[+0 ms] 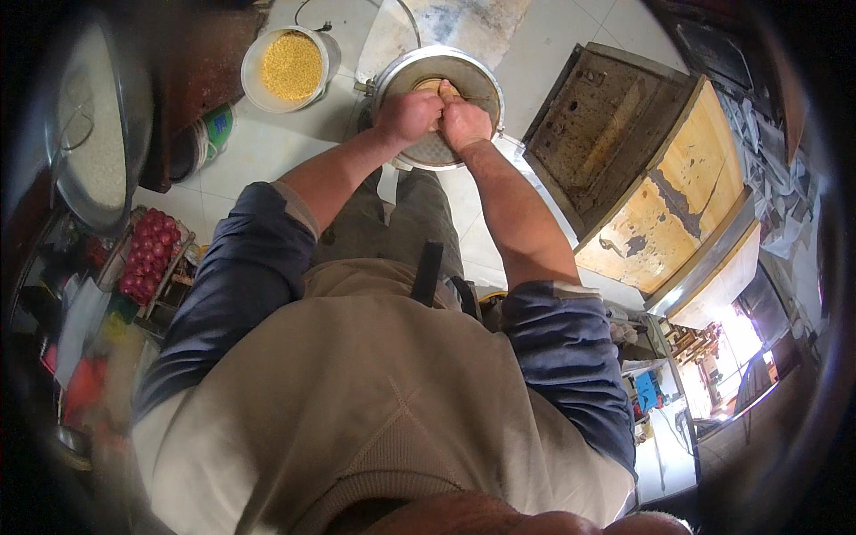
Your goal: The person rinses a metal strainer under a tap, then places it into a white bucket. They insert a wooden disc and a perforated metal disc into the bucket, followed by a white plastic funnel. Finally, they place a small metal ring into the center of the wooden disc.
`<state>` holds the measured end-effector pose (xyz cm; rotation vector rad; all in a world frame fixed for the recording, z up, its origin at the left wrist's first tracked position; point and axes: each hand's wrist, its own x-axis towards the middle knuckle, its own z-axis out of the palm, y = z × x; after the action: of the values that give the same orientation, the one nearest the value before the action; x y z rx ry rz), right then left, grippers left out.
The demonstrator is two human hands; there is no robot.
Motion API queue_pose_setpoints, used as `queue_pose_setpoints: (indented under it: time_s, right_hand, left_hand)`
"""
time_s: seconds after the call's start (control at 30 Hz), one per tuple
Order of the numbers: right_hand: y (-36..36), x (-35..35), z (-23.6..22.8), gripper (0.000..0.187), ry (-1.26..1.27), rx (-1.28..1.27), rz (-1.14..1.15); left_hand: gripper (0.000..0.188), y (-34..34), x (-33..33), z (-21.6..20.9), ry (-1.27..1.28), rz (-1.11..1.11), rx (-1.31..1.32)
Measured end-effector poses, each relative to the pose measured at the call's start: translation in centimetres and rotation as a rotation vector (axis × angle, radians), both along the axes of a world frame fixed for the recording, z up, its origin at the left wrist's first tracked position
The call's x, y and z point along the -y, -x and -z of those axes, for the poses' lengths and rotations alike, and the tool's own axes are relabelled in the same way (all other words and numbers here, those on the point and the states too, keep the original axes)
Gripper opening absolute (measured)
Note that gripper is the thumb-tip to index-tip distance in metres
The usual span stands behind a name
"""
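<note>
In front of my legs stands a round metal pot or drum [489, 78] with a pale rim and a grey inside. Both my hands reach over its opening, close together. My left hand [408, 117] is closed, knuckles up, near the middle of the opening. Beside it my right hand [466, 124] is also closed, and the two nearly touch. A small tan, round-edged piece [430, 85] shows just beyond the fingers. What the fingers grip is mostly hidden by the hands, so I cannot tell its kind.
A white bucket [252, 92] of yellow grains [292, 67] stands at the far left. Further left are a wide basin [134, 107] of white stuff, a green-and-white container [215, 127] and a net of red onions [152, 257]. On the right stands a worn wooden cabinet [678, 196].
</note>
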<state>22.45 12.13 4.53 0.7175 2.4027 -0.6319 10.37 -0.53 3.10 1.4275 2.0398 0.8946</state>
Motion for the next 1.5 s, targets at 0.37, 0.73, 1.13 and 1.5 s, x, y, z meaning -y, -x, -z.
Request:
queue_pose_setpoints:
  time_s: [0.37,0.73,1.13,1.5]
  right_hand:
    - [0.3,-0.3,-0.3,0.061,-0.005,0.000,-0.036]
    - [0.4,-0.6,-0.2,0.061,0.008,-0.042,-0.042]
    - [0.5,-0.7,0.1,0.063,-0.015,-0.027,-0.071]
    - [0.4,-1.1,0.1,0.059,0.011,0.080,-0.126]
  left_hand:
    - [0.018,-0.5,0.3,-1.2,-0.039,-0.012,0.031]
    - [0.018,-0.4,-0.2,-0.3,0.087,0.071,0.028]
    - [0.017,1.2,-0.2,-1.9,0.046,0.139,0.049]
    - [0.012,1.2,-1.1,0.5,0.024,0.256,-0.087]
